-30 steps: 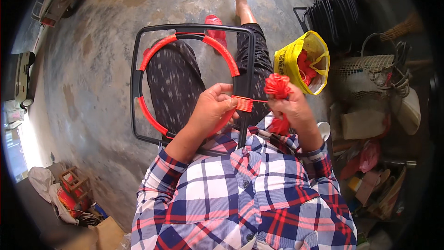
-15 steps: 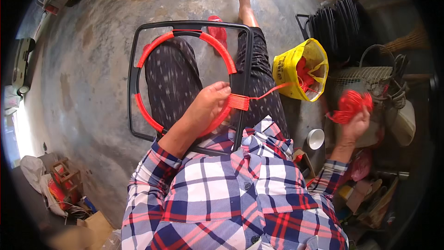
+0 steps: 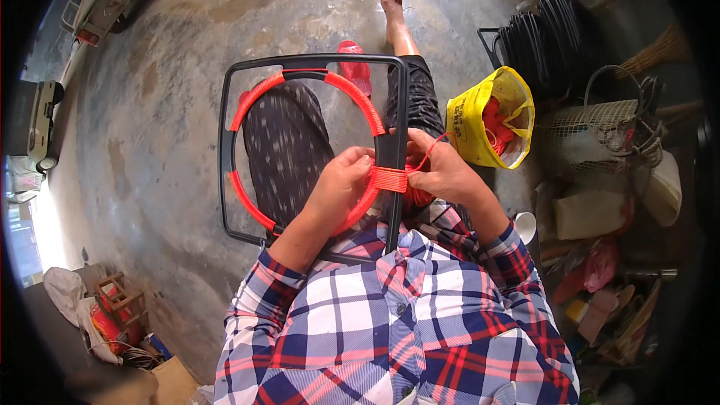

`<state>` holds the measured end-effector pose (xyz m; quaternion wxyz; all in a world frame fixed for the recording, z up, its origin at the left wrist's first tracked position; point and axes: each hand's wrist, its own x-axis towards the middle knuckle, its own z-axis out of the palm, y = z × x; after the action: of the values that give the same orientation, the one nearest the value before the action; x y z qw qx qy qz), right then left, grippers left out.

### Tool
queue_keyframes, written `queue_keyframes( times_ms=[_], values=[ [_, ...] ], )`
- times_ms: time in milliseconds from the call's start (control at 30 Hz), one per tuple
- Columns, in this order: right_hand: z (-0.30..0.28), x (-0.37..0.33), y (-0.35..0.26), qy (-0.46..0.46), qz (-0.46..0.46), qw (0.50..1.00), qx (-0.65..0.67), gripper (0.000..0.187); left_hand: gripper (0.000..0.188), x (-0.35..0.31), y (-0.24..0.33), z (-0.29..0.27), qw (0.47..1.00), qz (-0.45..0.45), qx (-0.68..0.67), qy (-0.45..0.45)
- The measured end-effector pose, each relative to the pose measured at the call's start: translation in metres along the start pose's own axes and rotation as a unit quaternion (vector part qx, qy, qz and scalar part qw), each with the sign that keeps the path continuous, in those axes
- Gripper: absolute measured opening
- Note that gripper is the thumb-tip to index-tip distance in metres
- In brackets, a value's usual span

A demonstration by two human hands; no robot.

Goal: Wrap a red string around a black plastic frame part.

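A black frame (image 3: 223, 139) with rounded corners lies across my lap. The ring inside it is wrapped along several stretches with red cord (image 3: 358, 99). A band of cord turns (image 3: 389, 179) binds the ring to the frame's right bar. My left hand (image 3: 339, 186) is closed on the ring just left of that band, thumb on top. On the other side, my right hand (image 3: 452, 173) is at the right bar with its fingers partly behind it. It holds a red cord bundle (image 3: 418, 196), mostly hidden below the hand. A loop of cord rises over its fingers.
Right of my knee stands a yellow bag (image 3: 468, 116) with red cord inside. Beyond it are stacked black frames (image 3: 541, 43). A white bowl (image 3: 526, 226) sits by my right forearm. A red slipper (image 3: 354, 67) lies on the floor (image 3: 169, 150), and a wooden stool (image 3: 120, 298) stands at lower left.
My right hand has come in from the far right with the cord bundle to the frame's right bar. The frame has shifted slightly down and right. My left hand keeps its hold.
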<state>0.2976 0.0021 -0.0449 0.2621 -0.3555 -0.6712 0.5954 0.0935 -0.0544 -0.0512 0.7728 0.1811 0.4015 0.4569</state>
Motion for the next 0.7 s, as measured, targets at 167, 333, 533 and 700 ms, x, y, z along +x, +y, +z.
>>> queue_keyframes(
  times_ms=[167, 333, 533, 700],
  values=[
    [-0.005, 0.0, -0.021, 0.155, -0.001, 0.985, -0.073, 0.039, 0.018, -0.001, 0.001, -0.012, 0.977, 0.186, -0.001, 0.108],
    [0.032, 0.019, -0.047, 0.088, -0.258, 0.877, -0.396, 0.055, 0.033, -0.016, 0.003, 0.006, 0.804, 0.443, 0.389, 0.078],
    [-0.006, -0.003, -0.048, 0.209, -0.085, 0.971, 0.082, 0.015, 0.034, -0.014, -0.001, 0.009, 0.936, 0.329, 0.121, 0.038],
    [-0.064, -0.039, -0.026, -0.16, 0.141, 0.918, -0.334, 0.026, 0.029, -0.005, 0.002, 0.0, 0.981, 0.172, 0.038, 0.086]
  ],
)
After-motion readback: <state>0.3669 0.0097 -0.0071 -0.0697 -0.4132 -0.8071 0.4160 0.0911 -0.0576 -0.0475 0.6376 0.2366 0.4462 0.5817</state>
